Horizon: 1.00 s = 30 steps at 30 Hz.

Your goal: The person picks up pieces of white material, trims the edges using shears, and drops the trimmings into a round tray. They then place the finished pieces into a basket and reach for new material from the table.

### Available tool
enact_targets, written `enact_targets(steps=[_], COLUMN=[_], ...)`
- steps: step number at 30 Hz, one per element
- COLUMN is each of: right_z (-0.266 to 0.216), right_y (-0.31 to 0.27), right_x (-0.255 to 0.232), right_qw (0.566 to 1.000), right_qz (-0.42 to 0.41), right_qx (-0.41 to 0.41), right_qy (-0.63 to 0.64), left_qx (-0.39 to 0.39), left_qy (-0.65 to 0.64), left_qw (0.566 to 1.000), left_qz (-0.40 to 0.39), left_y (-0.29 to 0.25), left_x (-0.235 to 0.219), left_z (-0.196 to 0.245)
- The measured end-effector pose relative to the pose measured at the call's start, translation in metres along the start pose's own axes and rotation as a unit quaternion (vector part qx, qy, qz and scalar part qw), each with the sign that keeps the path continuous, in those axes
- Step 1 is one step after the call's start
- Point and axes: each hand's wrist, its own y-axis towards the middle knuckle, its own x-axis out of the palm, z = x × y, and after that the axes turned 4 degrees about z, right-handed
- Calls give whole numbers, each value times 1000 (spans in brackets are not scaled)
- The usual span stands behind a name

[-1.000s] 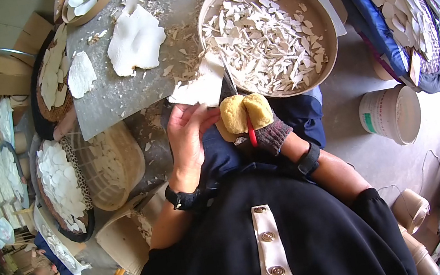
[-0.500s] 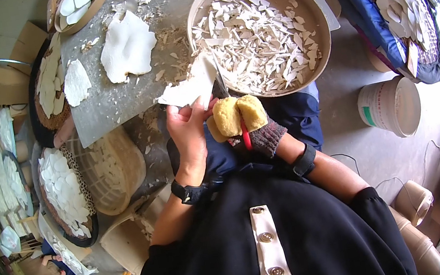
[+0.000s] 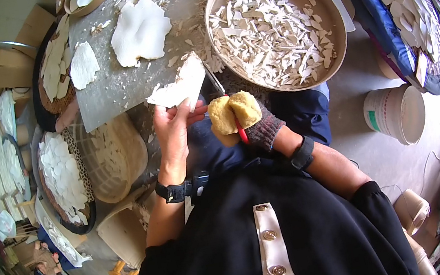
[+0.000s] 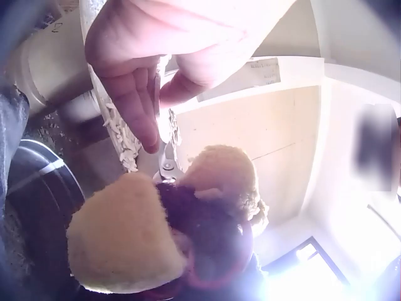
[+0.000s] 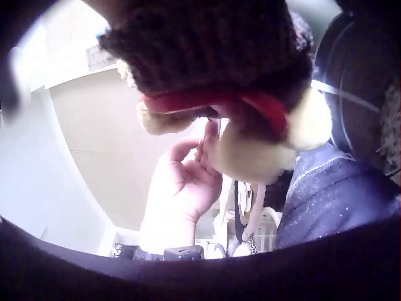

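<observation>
My bare left hand (image 3: 173, 137) pinches a white flat sheet piece (image 3: 179, 88) with a ragged brown edge between thumb and fingers. In a dark knitted glove, my right hand (image 3: 264, 129) grips red-handled scissors (image 3: 241, 132). Thick yellow foam pads (image 3: 246, 108) are fixed around it and cover most of the fingers. The scissor blades (image 3: 214, 79) point up toward the table, right at the sheet piece's right edge. In the left wrist view the scissors' pivot (image 4: 168, 166) shows just beyond the left fingertips; the red handle loops (image 5: 263, 110) show in the right wrist view.
A wide round tray (image 3: 340, 36) of white scraps sits on the grey metal table (image 3: 108, 101), just beyond the scissors. Larger white sheets (image 3: 141, 30) and crumbs lie left of it. Baskets of white pieces (image 3: 62, 180) stand left; a white bucket (image 3: 395, 115) stands right.
Both hands have shifted left relative to the round tray, carrying the sheet piece and scissors. The sheet piece has tilted a little, and the blades show more plainly beside it.
</observation>
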Motion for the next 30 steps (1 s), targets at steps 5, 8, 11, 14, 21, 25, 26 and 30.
enact_targets(steps=[5,8,11,14,21,25,26,30], right_z=[-16,9,23,8,-25,-24,-16,-1], right_y=[7,14,13,11,10,8,7,8], right_x=[1,16,16,11,-3,-5,-2,3], right_qw=[989,994,993,994,964,989,998,989], right_qz=[-13,57,71,34,-3,5,18,43], right_qx=[-68,-71,-83,-62,-164,-85,-53,-38], right_qy=[-128,58,53,82,-210,-121,-31,135], left_qx=[9,3,-27,25,142,127,126,108], left_qy=[23,42,55,40,-89,-82,-81,-67], left_qw=[1000,999,995,998,982,985,985,992], left_qz=[5,-30,-75,-30,89,81,79,18], left_y=[1,3,6,14,28,39,41,45], left_x=[-14,-21,-29,-32,-7,1,2,8], left_z=[4,8,17,17,-5,-2,-1,2])
